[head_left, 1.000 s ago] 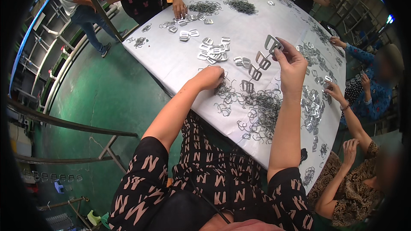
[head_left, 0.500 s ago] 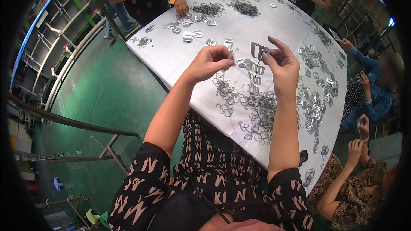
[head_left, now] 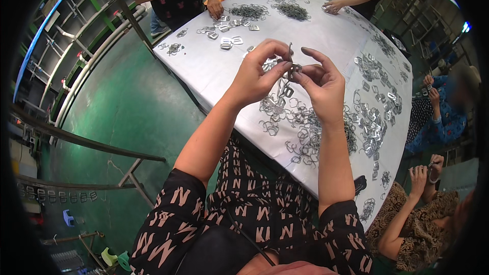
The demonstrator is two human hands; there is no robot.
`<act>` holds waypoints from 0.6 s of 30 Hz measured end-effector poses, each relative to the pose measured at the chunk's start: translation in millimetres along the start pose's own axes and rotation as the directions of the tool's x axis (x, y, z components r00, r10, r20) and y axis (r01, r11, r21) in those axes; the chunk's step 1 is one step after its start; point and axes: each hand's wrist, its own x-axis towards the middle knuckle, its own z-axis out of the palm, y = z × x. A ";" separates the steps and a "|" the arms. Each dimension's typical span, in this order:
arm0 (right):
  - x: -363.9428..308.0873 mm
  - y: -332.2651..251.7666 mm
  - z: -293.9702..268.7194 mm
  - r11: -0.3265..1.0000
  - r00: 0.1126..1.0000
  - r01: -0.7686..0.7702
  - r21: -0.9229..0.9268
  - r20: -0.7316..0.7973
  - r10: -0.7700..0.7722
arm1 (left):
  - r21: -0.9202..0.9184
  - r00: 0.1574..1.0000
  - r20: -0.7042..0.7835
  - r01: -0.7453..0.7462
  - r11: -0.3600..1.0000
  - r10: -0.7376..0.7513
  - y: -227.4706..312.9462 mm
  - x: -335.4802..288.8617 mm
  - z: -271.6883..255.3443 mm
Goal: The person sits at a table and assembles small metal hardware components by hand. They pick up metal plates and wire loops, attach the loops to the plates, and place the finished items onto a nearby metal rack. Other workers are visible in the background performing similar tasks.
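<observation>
My left hand (head_left: 266, 74) and my right hand (head_left: 323, 86) meet above the table, fingertips nearly touching. Between thumb and finger, my right hand pinches a flat metal buckle (head_left: 294, 73), which is partly hidden by the fingertips. A thin metal hook (head_left: 290, 48) sticks up from the pinch of my left hand, against the buckle. More linked buckles (head_left: 288, 92) show just below the hands; how they join is hidden. Under my right forearm lies a heap of wire hooks (head_left: 305, 140).
Loose buckles (head_left: 374, 122) are strewn over the right of the white-covered table (head_left: 265, 147). Farther off are piles of hooks (head_left: 290, 11) and some buckles (head_left: 232, 42). Several people work around the edges, one reaching in a hand (head_left: 335, 6). A metal rail (head_left: 91, 145) stands at left.
My hands have come together, bringing the left hand's hook to the buckle in my right. The buckle has tilted. At the far right, a co-worker's hand now rests on the table.
</observation>
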 end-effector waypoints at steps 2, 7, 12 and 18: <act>-1.8 0.6 -2.1 0.999 1.000 -0.009 0.037 0.014 0.008 | -0.008 0.995 0.053 0.090 0.996 -0.090 11.7 -9.6 -2.3; 25.1 117.6 -78.7 0.899 0.968 -0.197 -0.391 -0.222 0.115 | 0.023 0.988 0.107 0.105 0.994 -0.107 35.5 -35.9 -12.4; 16.9 221.2 -95.1 0.404 0.989 -0.137 -0.905 -0.148 0.003 | 0.050 0.975 0.166 0.139 0.989 -0.145 52.7 -65.1 -23.7; 33.0 227.2 -63.7 0.141 0.971 -0.224 -0.964 -0.209 0.113 | -0.019 0.948 0.189 0.264 0.964 -0.256 62.4 -119.1 -26.3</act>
